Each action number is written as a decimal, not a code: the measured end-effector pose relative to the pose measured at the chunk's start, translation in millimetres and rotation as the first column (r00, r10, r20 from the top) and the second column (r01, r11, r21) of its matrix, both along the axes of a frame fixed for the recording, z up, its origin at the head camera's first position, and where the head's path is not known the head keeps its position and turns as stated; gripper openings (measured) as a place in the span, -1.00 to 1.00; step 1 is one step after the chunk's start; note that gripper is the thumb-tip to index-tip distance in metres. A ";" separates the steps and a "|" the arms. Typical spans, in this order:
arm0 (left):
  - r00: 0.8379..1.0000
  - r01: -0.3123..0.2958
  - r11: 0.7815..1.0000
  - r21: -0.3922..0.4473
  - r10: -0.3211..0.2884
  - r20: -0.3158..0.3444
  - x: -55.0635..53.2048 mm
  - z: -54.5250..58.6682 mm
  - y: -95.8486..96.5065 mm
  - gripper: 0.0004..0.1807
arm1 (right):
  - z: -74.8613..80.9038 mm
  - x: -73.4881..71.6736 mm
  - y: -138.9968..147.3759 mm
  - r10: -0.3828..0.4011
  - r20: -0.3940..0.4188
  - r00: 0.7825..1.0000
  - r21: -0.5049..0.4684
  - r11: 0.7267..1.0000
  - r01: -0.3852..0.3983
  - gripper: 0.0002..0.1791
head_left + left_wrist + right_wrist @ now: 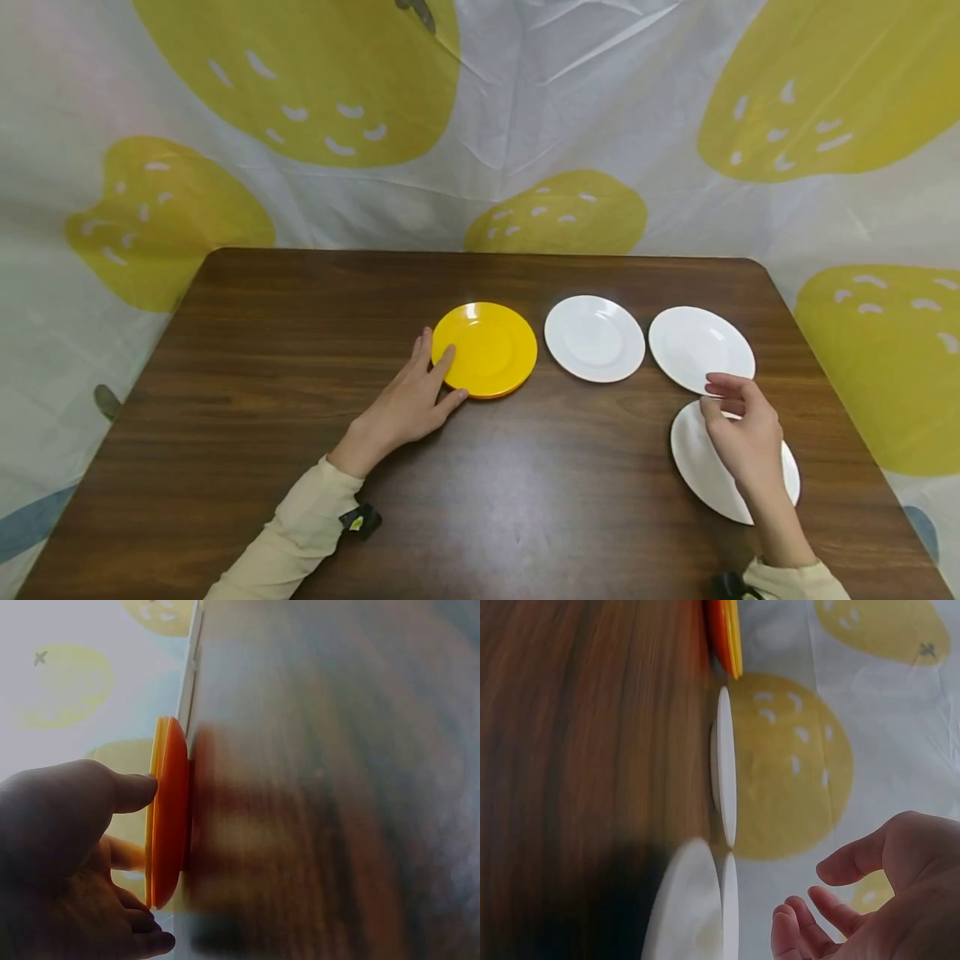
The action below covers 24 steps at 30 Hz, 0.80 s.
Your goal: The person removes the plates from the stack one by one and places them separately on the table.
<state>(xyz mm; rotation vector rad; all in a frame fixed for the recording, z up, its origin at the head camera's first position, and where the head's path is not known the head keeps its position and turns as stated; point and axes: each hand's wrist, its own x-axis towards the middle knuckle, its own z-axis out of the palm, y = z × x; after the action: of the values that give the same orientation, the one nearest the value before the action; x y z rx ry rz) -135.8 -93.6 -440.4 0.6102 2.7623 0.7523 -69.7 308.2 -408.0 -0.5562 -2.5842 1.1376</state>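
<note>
A yellow plate (487,348) lies on top of an orange plate (174,825), the two stacked with their rims close together. My left hand (408,392) rests at the left side of this stack, fingers spread, with the thumb at the near rim and a fingertip over the yellow edge. On the right, a near white plate (708,467) is partly covered by my right hand (750,429). That hand hovers over the plate's far part with fingers loosely bent and nothing between them, as the right wrist view also shows.
Two more white plates stand in a row right of the yellow one: a middle plate (594,339) and a far right plate (701,348). All lie on a brown wooden table (300,333). Behind it hangs a white cloth (510,100) with yellow fruit shapes.
</note>
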 end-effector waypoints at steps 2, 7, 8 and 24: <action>1.000 -0.001 1.000 -0.001 0.001 0.001 0.2 0.0 -0.4 -0.17 | -0.8 -3.9 -7.5 0.026 -0.022 0.999 -0.009 1.000 -0.026 -0.62; 1.000 -0.003 1.000 0.000 0.003 0.001 0.3 0.3 -0.6 -0.16 | -3.6 -13.5 -25.9 0.082 -0.069 0.994 -0.028 0.996 -0.084 -0.65; 1.000 -0.004 1.000 0.001 0.004 0.002 0.4 0.4 -0.6 -0.16 | -4.2 -15.1 -29.9 0.094 -0.076 0.993 -0.030 0.995 -0.096 -0.66; 0.996 -0.055 0.994 0.090 0.048 0.081 -7.0 0.5 -3.0 -0.16 | -7.7 -36.7 -86.0 0.302 -0.107 0.947 -0.042 0.950 -0.308 -0.71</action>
<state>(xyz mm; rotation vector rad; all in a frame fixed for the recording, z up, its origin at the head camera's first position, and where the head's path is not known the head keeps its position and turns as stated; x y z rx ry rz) -142.7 -96.7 -439.9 0.5166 2.6930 0.8991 -106.4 222.2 -415.7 -0.1047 -2.6182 1.3008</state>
